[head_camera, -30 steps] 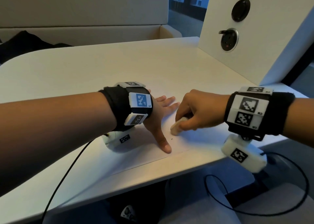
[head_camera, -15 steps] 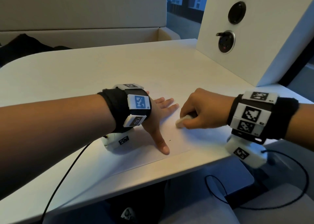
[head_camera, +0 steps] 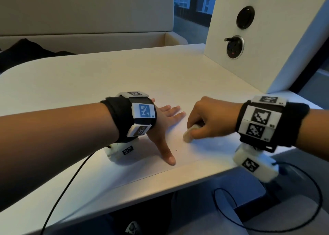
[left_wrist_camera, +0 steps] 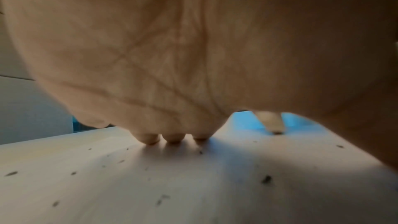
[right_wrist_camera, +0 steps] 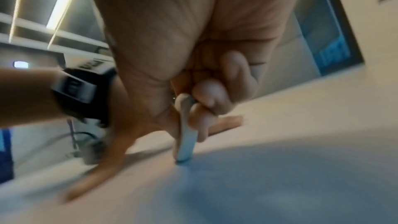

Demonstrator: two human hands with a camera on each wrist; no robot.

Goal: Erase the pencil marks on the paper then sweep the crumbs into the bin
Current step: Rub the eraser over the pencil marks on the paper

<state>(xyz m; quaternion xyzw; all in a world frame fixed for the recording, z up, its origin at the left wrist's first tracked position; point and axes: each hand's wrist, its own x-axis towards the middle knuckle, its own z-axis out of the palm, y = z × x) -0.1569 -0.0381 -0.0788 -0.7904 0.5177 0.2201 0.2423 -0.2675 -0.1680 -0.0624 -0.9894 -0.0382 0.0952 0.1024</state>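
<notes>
A white sheet of paper (head_camera: 179, 156) lies on the white table near its front edge. My left hand (head_camera: 165, 126) lies flat on the paper with fingers spread and thumb stretched toward me, holding it down. My right hand (head_camera: 204, 122) pinches a white eraser (head_camera: 189, 133) and presses its tip onto the paper just right of the left thumb. The right wrist view shows the eraser (right_wrist_camera: 186, 132) held between thumb and curled fingers, its end on the sheet. Dark eraser crumbs (left_wrist_camera: 266, 179) are scattered over the paper under my left palm. No bin is in view.
A white slanted panel (head_camera: 277, 38) with round sockets stands at the back right of the table (head_camera: 89, 78). A beige bench back and a dark garment (head_camera: 26, 53) are behind the table. Black cables hang off the front edge by my lap.
My right hand has slid the eraser back and forth over the paper: away from me half a second ago, now nearer again. The left hand has stayed flat on the sheet.
</notes>
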